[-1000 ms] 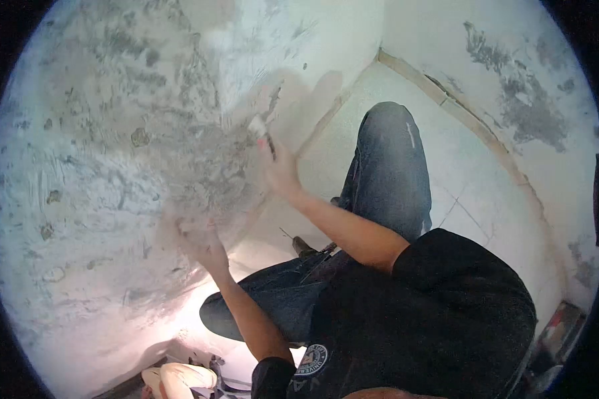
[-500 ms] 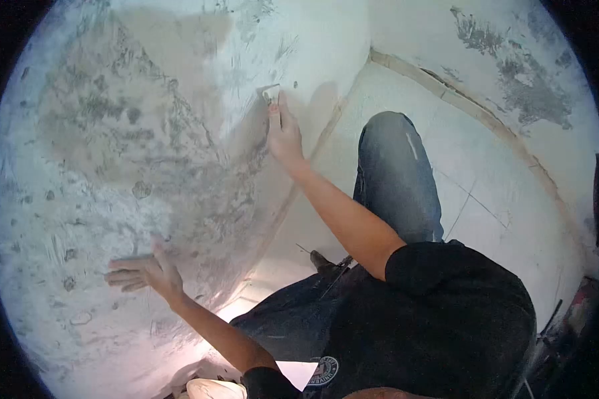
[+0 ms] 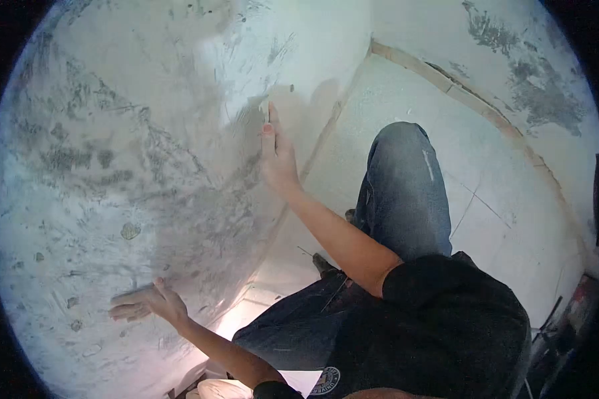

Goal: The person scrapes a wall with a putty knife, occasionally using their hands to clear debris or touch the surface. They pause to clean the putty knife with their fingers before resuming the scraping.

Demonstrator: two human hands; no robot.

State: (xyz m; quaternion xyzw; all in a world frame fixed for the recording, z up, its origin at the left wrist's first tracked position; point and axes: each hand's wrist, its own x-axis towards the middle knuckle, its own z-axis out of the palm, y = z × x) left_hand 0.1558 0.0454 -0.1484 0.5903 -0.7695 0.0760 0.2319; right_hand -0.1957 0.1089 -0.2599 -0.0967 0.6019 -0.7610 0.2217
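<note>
A pale wall [image 3: 199, 159] with grey smudges and small dark patches fills the left half of the view. At its lower left my left hand [image 3: 154, 304] lies against the surface, fingers stretched out and thumb up, holding nothing. Higher up, near the wall's right side, my right hand [image 3: 277, 149] pinches a small whitish scraper-like piece [image 3: 265, 110] between thumb and fingers. The piece's upper end is close to the wall; whether it touches is hard to tell.
White floor tiles [image 3: 479, 193] lie to the right, edged by a brownish strip [image 3: 446, 81] below a second stained wall [image 3: 499, 86]. My bent knee [image 3: 406, 173] in jeans is right of my right hand. A pale rounded object [image 3: 221, 389] sits at the bottom edge.
The view has shifted a little. My right hand and the small piece are slightly lower and further left in view; my left hand appears lower, still spread on the wall.
</note>
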